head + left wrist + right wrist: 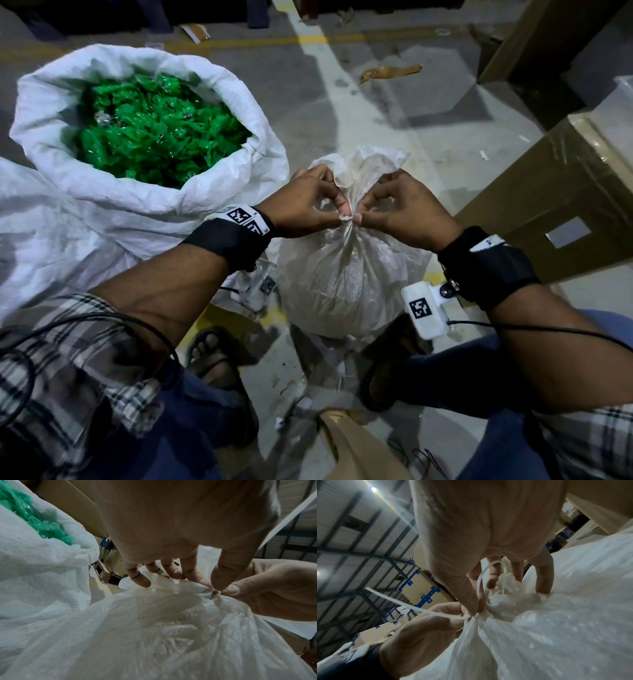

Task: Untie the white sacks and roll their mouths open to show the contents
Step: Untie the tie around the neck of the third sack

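This is a warehouse or storage hall. A corrugated metal roof on dark steel trusses [359,536] spans overhead, lit by round ceiling lamps [373,489]. Brown cardboard cartons sealed with blue printed tape [421,588] are stacked high, and larger tape-wrapped cardboard boxes [565,192] stand on a bare grey concrete floor [394,113] marked with painted yellow and white lines [308,37]. Scraps of litter [388,72] lie about.

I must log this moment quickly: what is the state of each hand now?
Left hand: closed, pinching the white tie at the neck of the tied sack.
Right hand: closed, pinching the same tie at the knot.
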`<control>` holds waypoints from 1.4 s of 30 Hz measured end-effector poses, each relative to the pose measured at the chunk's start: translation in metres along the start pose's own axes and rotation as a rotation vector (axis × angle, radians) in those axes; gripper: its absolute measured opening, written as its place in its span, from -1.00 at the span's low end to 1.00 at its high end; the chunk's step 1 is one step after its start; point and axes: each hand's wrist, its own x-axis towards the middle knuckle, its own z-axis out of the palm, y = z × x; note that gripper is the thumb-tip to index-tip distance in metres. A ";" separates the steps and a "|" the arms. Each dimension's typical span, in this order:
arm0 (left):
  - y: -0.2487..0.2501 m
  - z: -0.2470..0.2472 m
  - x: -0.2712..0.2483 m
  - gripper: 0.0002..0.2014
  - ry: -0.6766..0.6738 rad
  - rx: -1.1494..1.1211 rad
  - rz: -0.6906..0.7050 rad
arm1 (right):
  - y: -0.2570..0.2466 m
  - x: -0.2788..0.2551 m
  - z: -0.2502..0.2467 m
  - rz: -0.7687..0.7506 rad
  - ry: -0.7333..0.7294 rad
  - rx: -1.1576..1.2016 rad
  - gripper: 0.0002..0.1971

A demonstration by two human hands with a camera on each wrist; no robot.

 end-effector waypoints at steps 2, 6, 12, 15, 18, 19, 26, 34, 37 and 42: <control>0.002 0.001 0.000 -0.86 -0.003 0.000 0.004 | 0.000 0.001 0.000 0.007 -0.002 -0.010 -0.84; 0.003 0.001 0.001 -0.91 -0.012 0.004 0.013 | -0.001 0.002 0.000 -0.004 -0.005 -0.069 -0.75; 0.005 0.001 0.000 -0.94 -0.012 0.004 0.007 | 0.002 0.001 0.000 -0.010 0.015 -0.123 -0.80; 0.001 -0.002 0.000 -0.94 -0.010 0.024 -0.002 | 0.000 0.000 0.000 -0.048 -0.011 -0.089 -0.85; 0.002 -0.001 -0.001 -0.93 -0.010 0.030 0.012 | 0.001 0.001 0.000 -0.044 -0.006 -0.073 -0.86; 0.003 0.000 0.000 -0.93 -0.009 0.031 0.015 | 0.002 0.001 -0.001 -0.036 0.003 -0.065 -0.86; 0.005 0.002 0.000 -0.93 -0.017 0.027 0.029 | 0.002 0.003 -0.001 -0.007 -0.007 -0.107 -0.80; -0.001 -0.003 -0.002 -0.94 0.014 0.028 -0.011 | 0.004 -0.004 0.003 -0.066 0.091 -0.368 -0.83; 0.001 -0.001 -0.002 -0.92 -0.001 0.032 -0.004 | 0.001 -0.002 0.003 -0.075 0.080 -0.381 -0.82; 0.000 0.000 -0.001 -0.89 0.002 0.038 0.001 | -0.001 -0.001 0.000 -0.075 0.039 -0.351 -0.86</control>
